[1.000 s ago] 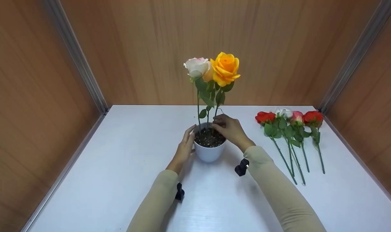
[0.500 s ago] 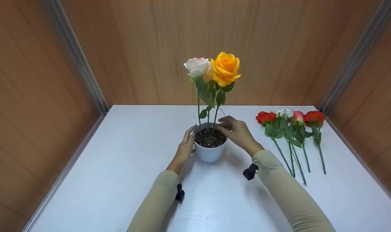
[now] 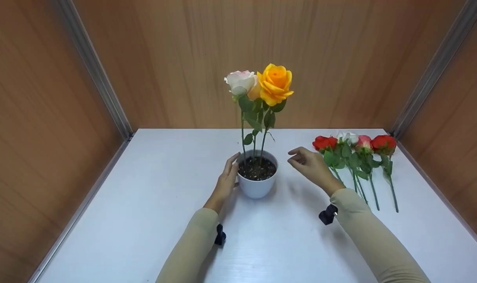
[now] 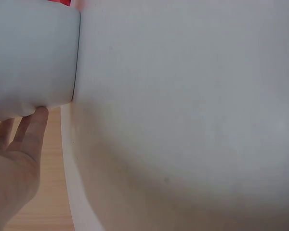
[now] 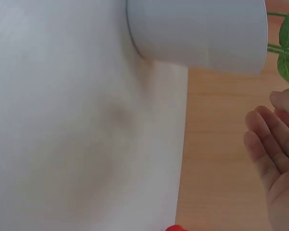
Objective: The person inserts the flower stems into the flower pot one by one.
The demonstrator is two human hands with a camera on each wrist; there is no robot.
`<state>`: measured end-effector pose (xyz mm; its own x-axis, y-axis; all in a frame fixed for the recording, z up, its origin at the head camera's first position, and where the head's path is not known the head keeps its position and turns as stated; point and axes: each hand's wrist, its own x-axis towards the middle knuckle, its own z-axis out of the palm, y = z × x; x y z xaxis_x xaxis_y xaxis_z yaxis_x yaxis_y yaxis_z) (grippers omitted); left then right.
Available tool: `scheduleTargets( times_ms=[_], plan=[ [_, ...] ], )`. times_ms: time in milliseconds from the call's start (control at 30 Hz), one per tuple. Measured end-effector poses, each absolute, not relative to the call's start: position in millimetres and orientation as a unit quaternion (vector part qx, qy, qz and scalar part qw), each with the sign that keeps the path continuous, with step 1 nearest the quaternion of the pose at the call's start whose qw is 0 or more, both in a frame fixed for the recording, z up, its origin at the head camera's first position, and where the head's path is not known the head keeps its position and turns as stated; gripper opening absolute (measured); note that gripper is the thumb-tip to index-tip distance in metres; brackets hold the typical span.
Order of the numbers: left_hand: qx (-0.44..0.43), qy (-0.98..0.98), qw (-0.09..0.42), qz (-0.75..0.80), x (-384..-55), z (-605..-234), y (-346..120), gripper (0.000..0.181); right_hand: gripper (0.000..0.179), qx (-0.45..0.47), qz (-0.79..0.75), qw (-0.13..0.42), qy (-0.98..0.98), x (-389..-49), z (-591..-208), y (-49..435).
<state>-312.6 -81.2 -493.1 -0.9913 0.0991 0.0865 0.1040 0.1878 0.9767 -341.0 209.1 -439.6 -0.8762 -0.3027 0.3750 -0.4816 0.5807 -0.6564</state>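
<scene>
A white pot (image 3: 256, 188) filled with dark soil (image 3: 258, 169) stands near the middle of the table. Three roses rise upright from it: a pale pink-white rose (image 3: 240, 81), a yellow-orange rose (image 3: 276, 84), and a peach rose (image 3: 254, 92) partly hidden behind them. My left hand (image 3: 225, 184) rests its fingers against the pot's left side; in the left wrist view the fingertips (image 4: 40, 113) touch the pot wall. My right hand (image 3: 311, 167) is in the air right of the pot, fingers loosely bent and holding nothing. In the right wrist view it is apart from the pot (image 5: 202, 33).
Several cut roses lie at the right of the white table (image 3: 163, 188): a red rose (image 3: 383, 144), another red rose (image 3: 324, 143), a pink rose (image 3: 364, 142) and a white bloom (image 3: 347, 137). Wooden panels (image 3: 175, 63) enclose the table's back and sides.
My right hand has let go of the yellow-orange rose's stem and moved right, away from the pot. My left hand stays at the pot's side.
</scene>
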Motion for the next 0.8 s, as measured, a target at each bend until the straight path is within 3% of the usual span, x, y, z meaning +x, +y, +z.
scheduleTargets(
  times_ms=[400, 800],
  plan=[
    [-0.071, -0.773, 0.008, -0.63, -315, -495, -82, 0.054, 0.024, 0.163, 0.369, 0.096, -0.91, -346, -463, 283],
    [-0.064, -0.77, 0.004, -0.635, -315, -495, -82, 0.052, 0.036, 0.069, 0.341, 0.005, -0.938, -340, -472, 333]
  ],
)
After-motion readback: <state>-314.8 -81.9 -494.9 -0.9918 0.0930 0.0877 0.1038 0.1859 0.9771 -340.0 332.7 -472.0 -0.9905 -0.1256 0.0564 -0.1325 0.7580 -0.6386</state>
